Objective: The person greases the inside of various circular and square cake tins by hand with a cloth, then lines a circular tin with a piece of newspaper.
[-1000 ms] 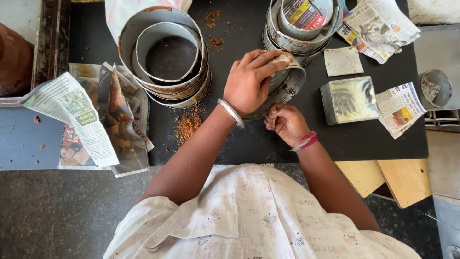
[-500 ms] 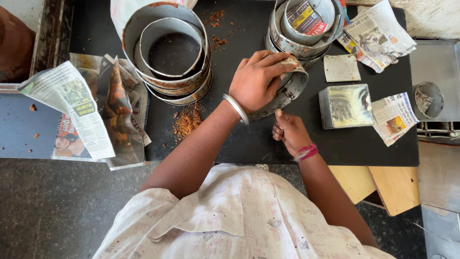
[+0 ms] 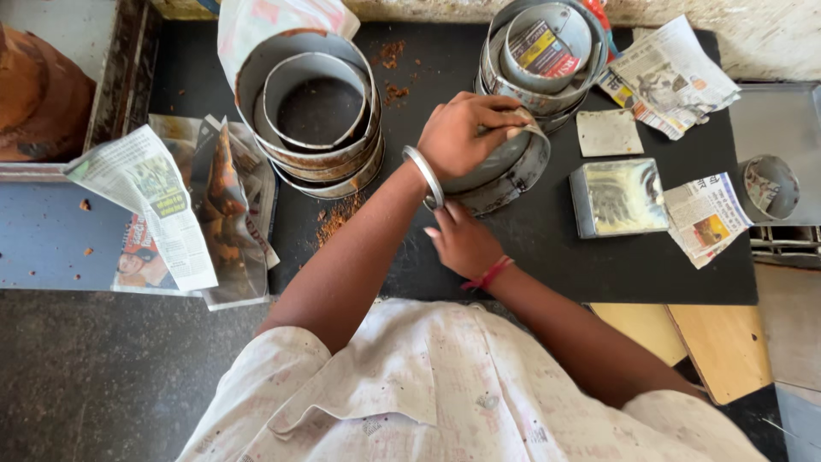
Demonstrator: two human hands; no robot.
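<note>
Metal is the stuff in hand: on the black counter (image 3: pixel 547 257) the right hand (image 3: pixel 466 244), a red thread at its wrist, lies low at the near edge of a round metal ring (image 3: pixel 505 171), fingers curled; whether it pinches the rim or only steadies it is hard to tell, as the other wrist covers the spot. Just beyond, the left hand (image 3: pixel 466 133), with a steel bangle, is spread over the top of that ring and presses down, fingertips hooked on its far rim. The step looks like seating or shaping this one ring, which sits tilted near the counter's middle; the next move would call for a firm two-handed hold so it does not slip.

Counted outward: one ring in hand; one square tin (image 3: pixel 617 197) to the right, one small flat plate (image 3: pixel 609 133) beyond it; two stacks of nested rings, left stack (image 3: pixel 312 115) and far stack (image 3: pixel 547 51); one small round tin (image 3: pixel 770 188) at far right; about four loose newspaper sheets (image 3: pixel 158 205).
</note>
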